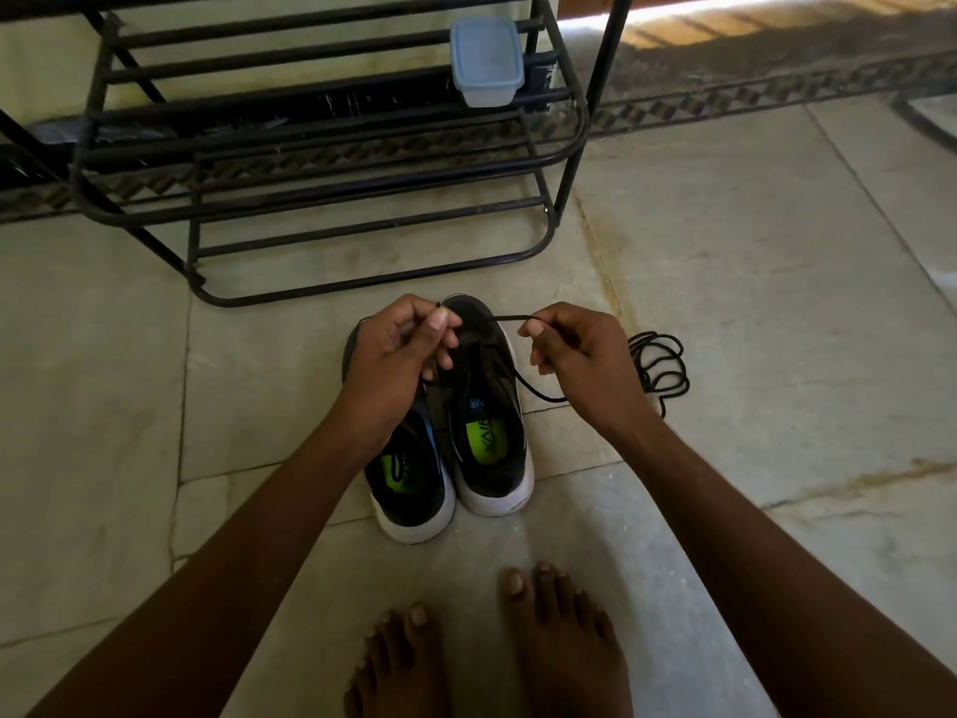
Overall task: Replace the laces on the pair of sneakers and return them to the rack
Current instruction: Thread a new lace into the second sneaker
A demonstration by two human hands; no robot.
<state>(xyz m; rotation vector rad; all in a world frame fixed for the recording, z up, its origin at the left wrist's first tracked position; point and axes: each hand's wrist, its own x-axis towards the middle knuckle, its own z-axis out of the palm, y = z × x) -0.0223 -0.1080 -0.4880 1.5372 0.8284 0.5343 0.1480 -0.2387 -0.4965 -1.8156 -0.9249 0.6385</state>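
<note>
Pinching with both hands, I am holding a black lace (pixel 523 375) over the right sneaker (pixel 492 406). My left hand (pixel 393 360) is gripping one tip of it between thumb and forefinger, the small black end poking up just above the thumbnail, and the other fingers are curling in below. My right hand (pixel 580 360) is nipping the same lace a little way along, so a short stretch is running nearly level between the two grips above the toe of that shoe. From the right grip the lace is dropping in a loop past the shoe's outer side; where it ends I cannot tell.

Both sneakers are standing side by side on the floor (pixel 751 303), heels toward me, touching or nearly so. My left wrist is covering the front of the left sneaker (pixel 409 484). Green insoles are showing inside each.

Just right of my right hand, a second black lace (pixel 663 365) is lying in a loose coil on the floor tiles.

Beyond the shoes, the black metal rack (pixel 321 189) is standing against the wall, its lowest bars near the toes. On an upper shelf a pale blue lidded container (pixel 484 62) is sitting toward the right end. My bare feet (pixel 492 655) are resting on the floor near the bottom edge of the view.
</note>
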